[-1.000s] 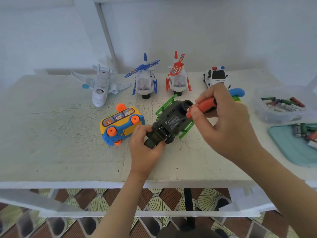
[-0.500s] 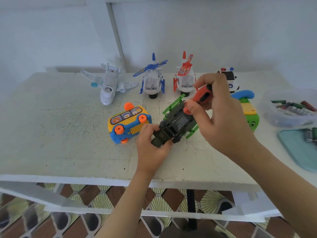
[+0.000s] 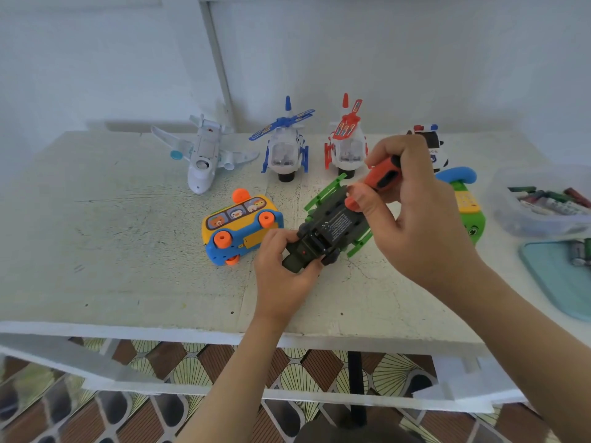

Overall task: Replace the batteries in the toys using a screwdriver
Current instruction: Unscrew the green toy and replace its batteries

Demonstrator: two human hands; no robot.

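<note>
A dark green toy helicopter [image 3: 329, 228] with bright green skids lies belly-up on the white table [image 3: 128, 251]. My left hand [image 3: 281, 270] grips its near end. My right hand [image 3: 412, 215] holds an orange-handled screwdriver [image 3: 377, 182], whose lower end points down at the toy's underside. The tip is hidden by my fingers. A yellow and blue toy bus [image 3: 240, 228] lies on its side just left of my left hand.
At the back stand a white toy plane [image 3: 204, 155], a blue helicopter [image 3: 286, 145], a red helicopter [image 3: 347, 145] and a police car [image 3: 430, 143]. A green toy phone [image 3: 467, 203] lies behind my right hand. A clear tub of batteries [image 3: 543, 203] and a teal tray [image 3: 563, 276] sit at the right.
My right hand has tilted the screwdriver more upright and brought it down onto the toy's underside. The camera has shifted a little, so the table looks moved to the right.
</note>
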